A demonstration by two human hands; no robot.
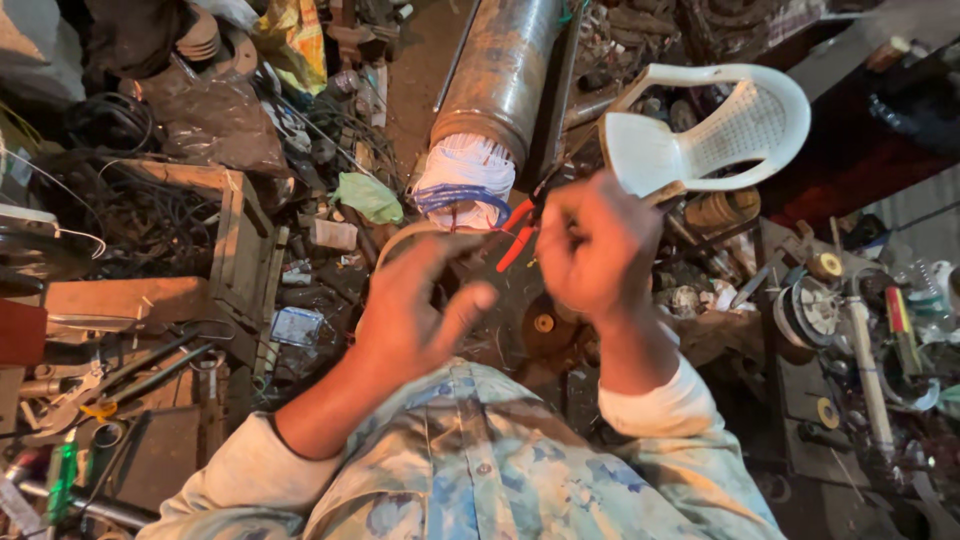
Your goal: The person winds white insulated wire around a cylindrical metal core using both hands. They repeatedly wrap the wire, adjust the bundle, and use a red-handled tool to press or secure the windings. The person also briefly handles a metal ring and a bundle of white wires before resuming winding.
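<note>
My right hand [592, 245] is closed around red-handled pliers [517, 233], whose handles stick out to the left of my fist. My left hand [418, 300] is curled with thumb and fingers pinched close together just left of the pliers; what it pinches is too small to make out. Beyond both hands lies a long metal cylinder [497, 70], a motor body, with white and blue winding wires [462, 178] bulging from its near end. Both hands hover just in front of that wire end.
A white plastic chair [715, 135] stands to the right of the cylinder. Wooden boxes [235, 240], cables and scrap clutter the left. Wire spools [812, 310] and tools lie on the right. Spanners and hand tools [90, 385] lie at lower left.
</note>
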